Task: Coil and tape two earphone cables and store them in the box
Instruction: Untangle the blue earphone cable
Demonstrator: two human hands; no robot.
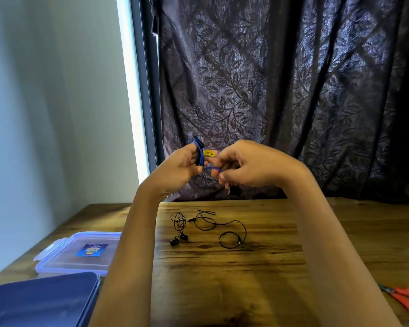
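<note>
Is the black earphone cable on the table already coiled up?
No, the black earphone cable lies loose and sprawling on the table, with no hand on it.

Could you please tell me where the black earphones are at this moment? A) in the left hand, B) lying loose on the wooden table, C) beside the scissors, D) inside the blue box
B: the black earphones lie uncoiled on the table, while both hands hold the blue cable.
</note>
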